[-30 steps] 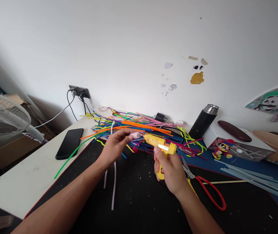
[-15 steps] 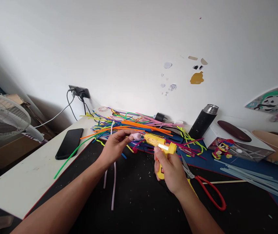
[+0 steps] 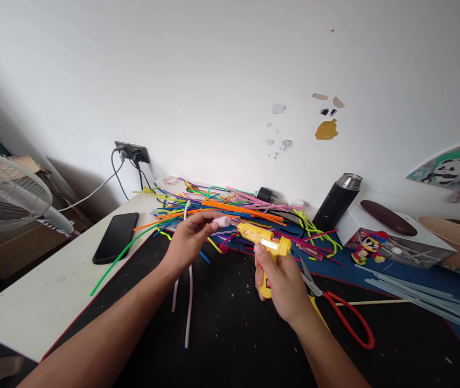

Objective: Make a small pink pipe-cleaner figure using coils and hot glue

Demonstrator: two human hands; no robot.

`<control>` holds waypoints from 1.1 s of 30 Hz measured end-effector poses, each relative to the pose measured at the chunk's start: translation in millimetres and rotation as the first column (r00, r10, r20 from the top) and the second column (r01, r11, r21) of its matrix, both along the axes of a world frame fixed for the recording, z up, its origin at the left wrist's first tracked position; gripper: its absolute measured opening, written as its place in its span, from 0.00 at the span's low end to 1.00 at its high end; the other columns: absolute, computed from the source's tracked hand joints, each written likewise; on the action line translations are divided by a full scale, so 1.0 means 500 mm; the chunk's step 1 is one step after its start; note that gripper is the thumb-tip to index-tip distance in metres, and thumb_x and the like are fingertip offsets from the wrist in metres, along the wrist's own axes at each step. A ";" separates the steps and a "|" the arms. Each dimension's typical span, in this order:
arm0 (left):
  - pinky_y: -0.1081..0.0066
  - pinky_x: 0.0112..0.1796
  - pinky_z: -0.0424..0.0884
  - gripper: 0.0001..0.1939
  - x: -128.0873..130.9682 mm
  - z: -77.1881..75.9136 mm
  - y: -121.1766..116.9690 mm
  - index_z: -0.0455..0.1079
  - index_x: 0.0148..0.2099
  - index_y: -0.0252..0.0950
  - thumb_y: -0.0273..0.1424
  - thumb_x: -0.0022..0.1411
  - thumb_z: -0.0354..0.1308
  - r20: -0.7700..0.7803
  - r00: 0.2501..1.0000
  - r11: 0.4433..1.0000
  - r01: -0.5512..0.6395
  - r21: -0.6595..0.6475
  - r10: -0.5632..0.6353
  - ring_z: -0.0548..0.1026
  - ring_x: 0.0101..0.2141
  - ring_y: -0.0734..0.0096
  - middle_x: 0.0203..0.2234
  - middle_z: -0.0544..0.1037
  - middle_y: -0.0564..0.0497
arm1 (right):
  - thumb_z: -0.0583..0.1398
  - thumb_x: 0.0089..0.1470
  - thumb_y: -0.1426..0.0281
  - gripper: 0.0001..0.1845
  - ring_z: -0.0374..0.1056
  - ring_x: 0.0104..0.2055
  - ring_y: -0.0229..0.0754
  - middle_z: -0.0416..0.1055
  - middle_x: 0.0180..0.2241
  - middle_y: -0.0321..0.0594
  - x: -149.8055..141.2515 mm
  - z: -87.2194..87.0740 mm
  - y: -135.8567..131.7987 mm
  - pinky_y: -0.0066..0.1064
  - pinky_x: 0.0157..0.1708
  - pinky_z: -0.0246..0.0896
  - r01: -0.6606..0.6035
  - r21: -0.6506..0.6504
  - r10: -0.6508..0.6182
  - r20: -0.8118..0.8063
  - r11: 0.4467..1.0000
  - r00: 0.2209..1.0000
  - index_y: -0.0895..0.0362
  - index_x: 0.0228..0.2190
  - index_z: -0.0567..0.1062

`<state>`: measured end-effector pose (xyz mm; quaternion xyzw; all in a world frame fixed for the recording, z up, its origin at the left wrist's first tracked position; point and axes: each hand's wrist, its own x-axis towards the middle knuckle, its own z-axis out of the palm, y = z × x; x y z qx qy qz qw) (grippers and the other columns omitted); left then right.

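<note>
My left hand [image 3: 187,237] pinches a small pale pink coil [image 3: 223,221], which looks like wound pipe cleaner. Two pale lilac pipe cleaner strands [image 3: 188,318] hang below that hand; whether they join the coil is hidden. In my right hand [image 3: 280,275] is a yellow hot glue gun [image 3: 254,233], gripped by its handle with a small orange light showing. Its nozzle points left at the coil, a short gap apart. Scissors with red handles [image 3: 353,318] lie to the right of my right hand, partly hidden.
Many coloured pipe cleaners [image 3: 214,207] are heaped along the wall. A phone [image 3: 116,237] lies at left beside a fan [image 3: 7,188]. At right stand a black flask [image 3: 337,202], a white box [image 3: 408,231] and a colourful figure [image 3: 369,248], with translucent glue sticks [image 3: 436,302] in front.
My left hand has drawn the coil slightly left, so a gap now shows between it and the nozzle. My right hand has hardly moved.
</note>
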<state>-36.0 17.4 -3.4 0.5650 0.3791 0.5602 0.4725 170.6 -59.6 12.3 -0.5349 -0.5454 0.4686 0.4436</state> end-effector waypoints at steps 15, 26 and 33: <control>0.60 0.51 0.76 0.19 0.001 0.003 -0.001 0.82 0.45 0.38 0.45 0.58 0.71 -0.008 1.000 1.000 0.001 -0.006 -0.001 0.81 0.45 0.56 0.43 0.86 0.45 | 0.57 0.60 0.38 0.33 0.60 0.12 0.36 0.62 0.11 0.32 -0.001 0.002 -0.001 0.26 0.15 0.54 -0.024 -0.009 0.024 -0.027 1.000 0.999 0.53 0.22 0.67; 0.60 0.51 0.76 0.18 0.002 0.003 -0.001 0.82 0.45 0.38 0.45 0.59 0.71 -0.009 1.000 1.000 0.009 -0.004 -0.009 0.82 0.46 0.56 0.43 0.86 0.45 | 0.57 0.59 0.38 0.33 0.60 0.12 0.36 0.62 0.10 0.32 -0.002 0.002 0.000 0.26 0.15 0.55 0.000 -0.025 -0.001 -0.036 1.000 0.999 0.54 0.22 0.68; 0.60 0.49 0.77 0.19 0.002 0.006 -0.002 0.82 0.45 0.37 0.45 0.58 0.71 -0.012 1.000 1.000 0.009 -0.005 -0.009 0.82 0.46 0.55 0.43 0.86 0.45 | 0.57 0.60 0.39 0.32 0.59 0.12 0.36 0.61 0.10 0.31 -0.005 0.001 -0.001 0.26 0.15 0.54 -0.012 0.007 0.012 -0.046 1.000 0.999 0.53 0.24 0.67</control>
